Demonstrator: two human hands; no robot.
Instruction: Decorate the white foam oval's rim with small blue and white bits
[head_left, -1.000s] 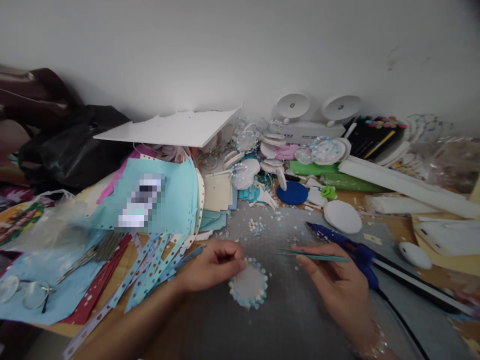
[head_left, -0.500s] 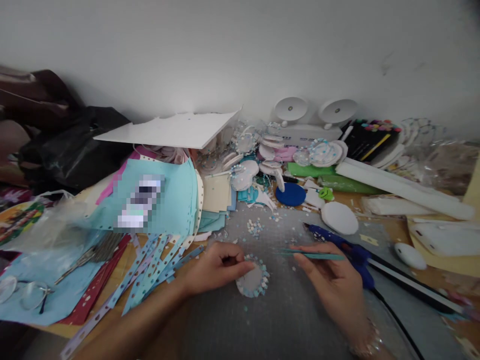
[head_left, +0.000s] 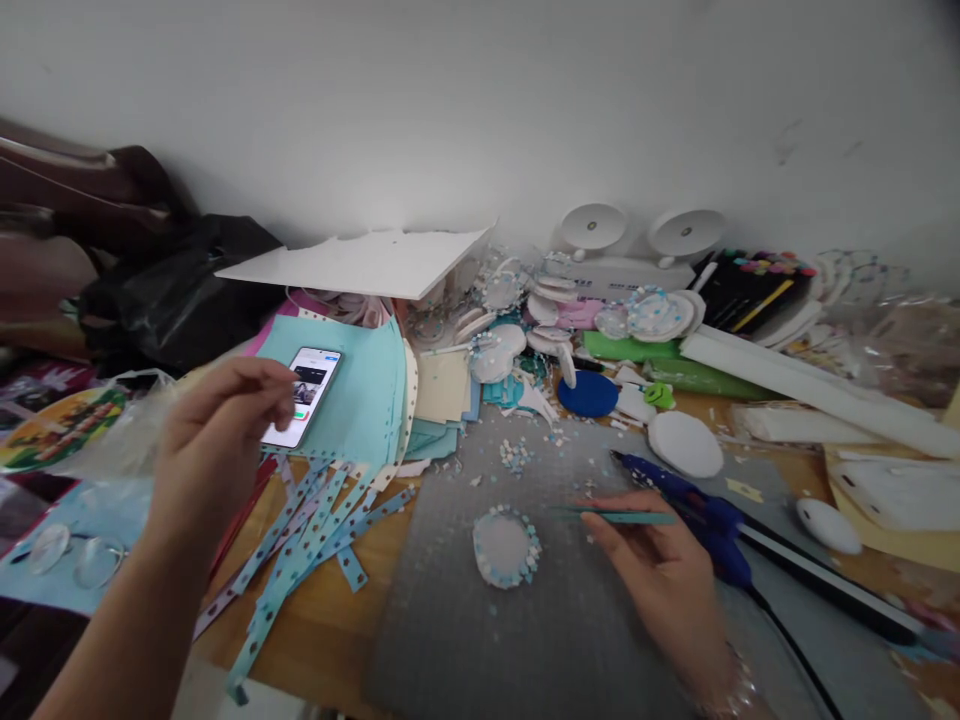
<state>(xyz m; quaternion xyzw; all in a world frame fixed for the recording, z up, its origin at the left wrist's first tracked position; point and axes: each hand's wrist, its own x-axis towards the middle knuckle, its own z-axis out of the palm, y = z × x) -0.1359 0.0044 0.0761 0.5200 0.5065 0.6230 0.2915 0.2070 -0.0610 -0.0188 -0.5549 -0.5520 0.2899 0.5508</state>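
My left hand (head_left: 217,430) is raised at the left, fingers curled together, and nothing shows in it. Its fingertips overlap the near-left edge of a lit phone (head_left: 319,380) lying on turquoise sheets; whether they touch it I cannot tell. My right hand (head_left: 660,575) is closed around green tweezers (head_left: 637,518), their tips pointing left over the grey mat (head_left: 450,620). Left of those tips lies a round white disc (head_left: 502,547) ringed with small blue and white flower-like pieces. A small heap of loose pieces (head_left: 516,456) lies behind the disc.
A blue glue gun (head_left: 675,490) lies right of my right hand, its cord running forward. Punched paper strips (head_left: 307,550) cover the table left of the mat. Glasses (head_left: 75,555) rest at far left. Decorated discs (head_left: 495,350), a blue disc (head_left: 587,395) and markers (head_left: 757,285) stand behind.
My left hand has let go of the decorated disc and moved left and up to the phone. The disc stays on the mat. My right hand still holds the tweezers in nearly the same place.
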